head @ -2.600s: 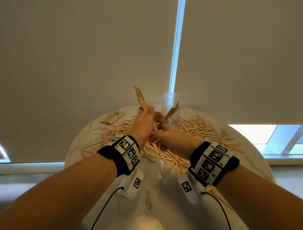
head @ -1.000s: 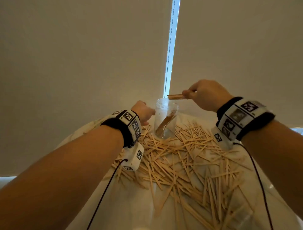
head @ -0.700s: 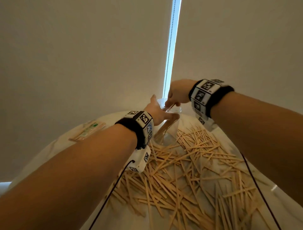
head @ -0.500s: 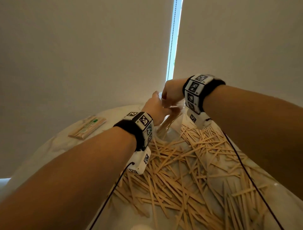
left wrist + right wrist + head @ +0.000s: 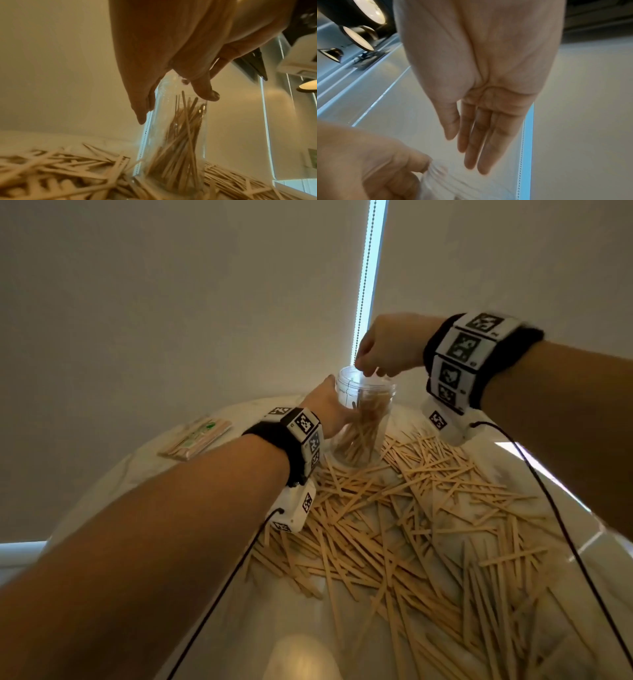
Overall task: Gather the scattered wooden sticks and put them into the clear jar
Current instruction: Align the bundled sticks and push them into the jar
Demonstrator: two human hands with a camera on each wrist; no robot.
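You have one clear jar [image 5: 363, 419] and far too many wooden sticks [image 5: 404, 529] to count. A bunch of them stands inside the jar; the rest lie in a big messy heap on the one round table [image 5: 144, 474]. There is also one flat packet [image 5: 195, 436] on the table, out past your left wrist, well apart from both hands.

Your left hand [image 5: 329, 410] is wrapped around the side of the jar. From the left wrist view, your thumb and fingers [image 5: 204, 86] curl around the glass near its top, and the sticks inside lean just below your fingertips.

Your right hand [image 5: 387, 347] hangs right above the mouth of the jar, with your fingers pointing down at it. From the right wrist view those fingers [image 5: 481, 135] are straight and close together, and they hold nothing.

The jar stands upright between your two hands, at the far edge of the heap. The loose sticks lie below and nearer to you than both hands, mostly under your right arm.
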